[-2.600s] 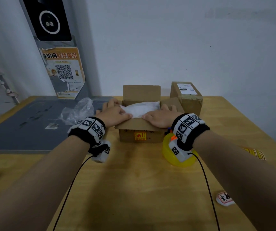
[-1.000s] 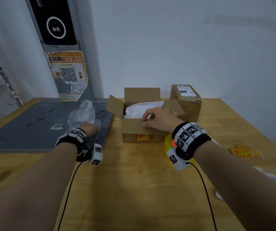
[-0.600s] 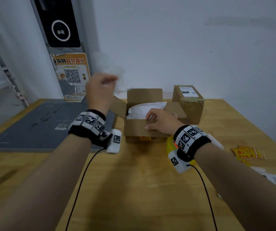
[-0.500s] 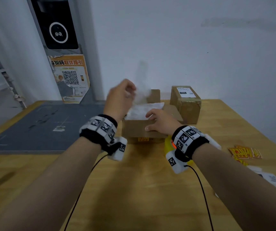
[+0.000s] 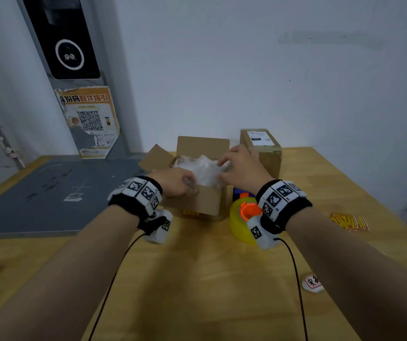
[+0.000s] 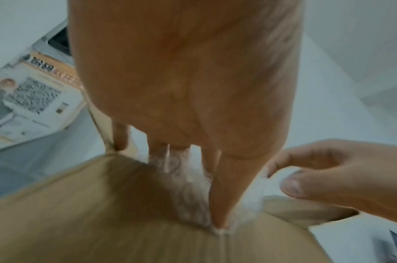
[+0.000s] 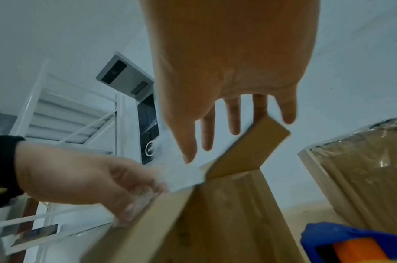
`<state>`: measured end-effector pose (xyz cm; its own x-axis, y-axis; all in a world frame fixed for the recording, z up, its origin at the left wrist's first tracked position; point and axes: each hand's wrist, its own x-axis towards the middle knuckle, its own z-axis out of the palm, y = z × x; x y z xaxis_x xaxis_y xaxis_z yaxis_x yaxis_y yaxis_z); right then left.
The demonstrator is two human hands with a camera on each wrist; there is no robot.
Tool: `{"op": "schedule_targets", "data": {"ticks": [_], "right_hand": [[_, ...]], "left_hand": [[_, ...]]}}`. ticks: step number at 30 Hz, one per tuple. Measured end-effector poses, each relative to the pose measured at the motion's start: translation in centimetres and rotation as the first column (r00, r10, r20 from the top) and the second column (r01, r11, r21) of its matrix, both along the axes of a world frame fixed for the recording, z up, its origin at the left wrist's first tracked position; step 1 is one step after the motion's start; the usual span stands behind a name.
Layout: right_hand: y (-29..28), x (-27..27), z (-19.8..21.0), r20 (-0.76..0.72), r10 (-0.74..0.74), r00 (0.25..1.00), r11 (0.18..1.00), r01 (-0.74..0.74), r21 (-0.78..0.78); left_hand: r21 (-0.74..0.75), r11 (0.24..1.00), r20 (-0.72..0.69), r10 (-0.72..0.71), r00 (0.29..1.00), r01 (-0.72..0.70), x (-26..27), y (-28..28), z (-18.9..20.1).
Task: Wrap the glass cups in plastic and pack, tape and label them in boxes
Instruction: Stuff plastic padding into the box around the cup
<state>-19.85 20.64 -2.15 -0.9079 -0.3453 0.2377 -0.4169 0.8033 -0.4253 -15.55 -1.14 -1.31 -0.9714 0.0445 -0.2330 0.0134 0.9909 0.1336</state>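
Crinkled clear plastic (image 5: 201, 169) newly atop open brown cardboard box (image 5: 203, 201); left hand (image 5: 174, 180) gripping, right hand (image 5: 240, 169) spread, pressing. Padding nearly complete.

Wall poster (image 5: 90, 121): orange header "取件指引", QR code. Sealed box label (image 5: 259, 138): print too small.

Bare forearms. Each wrist wears a black band (image 5: 133, 205) faced with white blocks printed with black square markers; a small white camera module (image 5: 159, 228) hangs beneath, trailing a thin black cable (image 5: 114, 274).
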Motion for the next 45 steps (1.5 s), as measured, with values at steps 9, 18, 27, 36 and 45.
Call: {"op": "schedule_targets", "data": {"ticks": [9,18,27,36,45], "right_hand": [[-2.3,2.1,-1.0,0.278,0.238,0.930,0.971,-0.236,-0.043],[-3.5,4.6,2.3,0.289,0.432,0.854,0.901,-0.419,-0.110],[-1.6,1.1,1.1,0.061,0.227,0.972,0.945,-0.235,0.227],[-1.7,0.7,-0.2,-0.156,0.236,0.959,0.952,-0.196,0.235],[-2.6,2.8,0.2,-0.119,0.383,0.916,0.922,-0.373,0.102]], "left_hand": [[-0.234,0.964,-0.128,0.097,0.987,-0.125,1.4,-2.2,3.0],[0.136,0.991,0.046,-0.011,0.999,0.005,1.9,0.3,2.9],[0.140,0.990,0.002,0.031,1.000,-0.031,1.8,2.0,-0.1],[0.009,0.998,-0.004,0.067,0.998,-0.067,2.2,-3.4,0.0],[-0.106,0.962,-0.240,0.222,0.945,-0.253,2.7,-6.1,1.4]]}}
